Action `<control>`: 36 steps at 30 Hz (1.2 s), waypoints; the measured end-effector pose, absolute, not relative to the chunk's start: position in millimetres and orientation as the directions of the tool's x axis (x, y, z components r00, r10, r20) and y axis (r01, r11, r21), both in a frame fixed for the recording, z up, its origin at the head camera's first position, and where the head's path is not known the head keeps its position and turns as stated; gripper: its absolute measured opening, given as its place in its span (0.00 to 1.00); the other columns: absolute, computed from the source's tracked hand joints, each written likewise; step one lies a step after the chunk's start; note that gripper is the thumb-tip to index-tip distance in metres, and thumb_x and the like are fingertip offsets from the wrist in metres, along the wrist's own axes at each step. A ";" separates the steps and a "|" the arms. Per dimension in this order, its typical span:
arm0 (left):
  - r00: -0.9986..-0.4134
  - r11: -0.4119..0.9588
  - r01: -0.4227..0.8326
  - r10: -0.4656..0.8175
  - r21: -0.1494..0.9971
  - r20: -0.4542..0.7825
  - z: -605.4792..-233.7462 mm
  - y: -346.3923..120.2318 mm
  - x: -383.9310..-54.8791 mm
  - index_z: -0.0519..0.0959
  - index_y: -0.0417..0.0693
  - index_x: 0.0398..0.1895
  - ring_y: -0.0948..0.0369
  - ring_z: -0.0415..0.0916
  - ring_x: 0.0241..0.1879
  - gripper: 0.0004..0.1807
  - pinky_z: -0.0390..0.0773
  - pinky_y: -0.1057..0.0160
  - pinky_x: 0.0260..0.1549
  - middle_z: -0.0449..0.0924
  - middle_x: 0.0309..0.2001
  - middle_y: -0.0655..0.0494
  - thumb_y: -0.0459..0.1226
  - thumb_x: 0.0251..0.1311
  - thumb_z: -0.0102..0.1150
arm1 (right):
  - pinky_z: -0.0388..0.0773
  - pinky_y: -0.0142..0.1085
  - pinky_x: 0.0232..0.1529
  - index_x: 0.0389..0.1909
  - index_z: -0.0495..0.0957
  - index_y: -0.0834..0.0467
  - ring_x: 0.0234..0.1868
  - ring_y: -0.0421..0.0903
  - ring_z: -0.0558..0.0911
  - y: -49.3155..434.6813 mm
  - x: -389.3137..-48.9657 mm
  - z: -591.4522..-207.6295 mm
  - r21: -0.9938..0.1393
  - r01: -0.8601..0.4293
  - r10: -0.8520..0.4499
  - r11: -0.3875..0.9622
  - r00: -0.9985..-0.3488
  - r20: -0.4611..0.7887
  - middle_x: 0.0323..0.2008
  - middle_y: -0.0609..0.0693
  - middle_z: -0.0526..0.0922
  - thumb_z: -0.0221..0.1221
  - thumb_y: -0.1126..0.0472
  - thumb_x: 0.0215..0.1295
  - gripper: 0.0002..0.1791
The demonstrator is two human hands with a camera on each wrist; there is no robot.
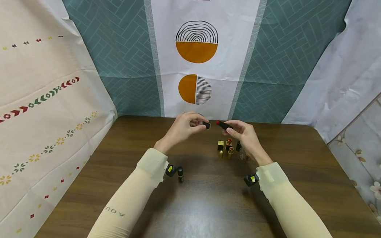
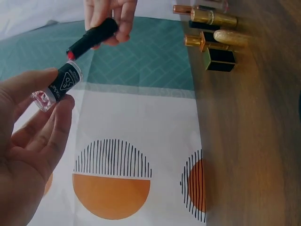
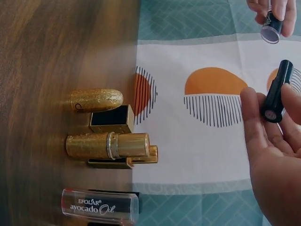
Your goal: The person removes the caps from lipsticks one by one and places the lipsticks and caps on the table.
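Observation:
Between thumb and fingers, my left hand (image 1: 182,128) pinches a lipstick cap (image 2: 66,81), black with white print and clear at its ends. My right hand (image 1: 246,137) holds a black lipstick (image 1: 224,125) whose red tip is exposed and points left toward the cap. Both are up in the air near the far table edge. In the head view a gap separates tip and cap; in the left wrist view the tip overlaps the cap's open rim. The lipstick's round base (image 3: 271,114) shows in the right wrist view.
Below my right hand stand several cosmetics: a gold lipstick (image 3: 89,146), a rounded gold cap (image 3: 96,100), a black-and-gold square cap (image 3: 112,118) and a clear printed cap (image 3: 100,206). A black tube (image 1: 180,174) stands beside my left wrist on the wooden table (image 1: 211,215).

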State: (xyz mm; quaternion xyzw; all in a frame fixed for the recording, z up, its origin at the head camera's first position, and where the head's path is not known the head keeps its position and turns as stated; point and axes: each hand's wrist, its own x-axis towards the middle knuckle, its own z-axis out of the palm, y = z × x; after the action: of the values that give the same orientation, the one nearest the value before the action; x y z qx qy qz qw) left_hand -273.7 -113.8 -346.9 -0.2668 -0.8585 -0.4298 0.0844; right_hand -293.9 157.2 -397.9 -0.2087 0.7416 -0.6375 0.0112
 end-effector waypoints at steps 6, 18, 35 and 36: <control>-0.850 0.517 0.521 0.390 0.679 0.355 -347.0 -108.7 -273.0 0.88 0.49 0.49 0.62 0.84 0.40 0.09 0.83 0.60 0.46 0.82 0.43 0.56 0.39 0.69 0.68 | 0.81 0.32 0.50 0.63 0.79 0.65 0.47 0.41 0.85 163.0 -292.0 -393.3 -0.942 -0.287 -0.304 0.173 -0.925 0.226 0.54 0.61 0.84 0.63 0.59 0.76 0.21; -0.853 0.530 0.508 0.417 0.679 0.312 -353.2 -90.7 -274.6 0.85 0.48 0.51 0.63 0.82 0.40 0.11 0.81 0.63 0.43 0.83 0.45 0.57 0.35 0.67 0.70 | 0.74 0.32 0.30 0.62 0.80 0.62 0.47 0.47 0.86 177.7 -292.3 -392.3 -0.949 -0.240 -0.303 0.204 -0.938 0.172 0.48 0.48 0.87 0.66 0.54 0.73 0.23; -0.859 0.515 0.470 0.452 0.717 0.239 -363.4 -73.8 -274.9 0.83 0.48 0.50 0.64 0.82 0.40 0.12 0.81 0.64 0.43 0.85 0.41 0.59 0.35 0.65 0.72 | 0.79 0.43 0.41 0.65 0.80 0.60 0.48 0.50 0.84 197.7 -294.1 -393.4 -0.906 -0.209 -0.396 0.368 -0.917 0.051 0.55 0.60 0.86 0.70 0.55 0.69 0.27; -0.858 0.517 0.471 0.457 0.715 0.235 -364.4 -72.6 -275.0 0.83 0.49 0.50 0.64 0.82 0.40 0.12 0.81 0.65 0.43 0.85 0.41 0.59 0.35 0.65 0.72 | 0.80 0.42 0.45 0.64 0.81 0.60 0.49 0.50 0.85 198.4 -294.2 -393.9 -0.906 -0.217 -0.410 0.363 -0.911 0.054 0.55 0.60 0.86 0.70 0.56 0.69 0.26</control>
State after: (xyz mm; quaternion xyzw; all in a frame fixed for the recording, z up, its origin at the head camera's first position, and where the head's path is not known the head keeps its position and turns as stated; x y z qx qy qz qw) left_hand -275.0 -72.6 -364.4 -0.2666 -0.8708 -0.4129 0.0085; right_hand -294.2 198.4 -393.9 -0.1909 0.8205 -0.5311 0.0908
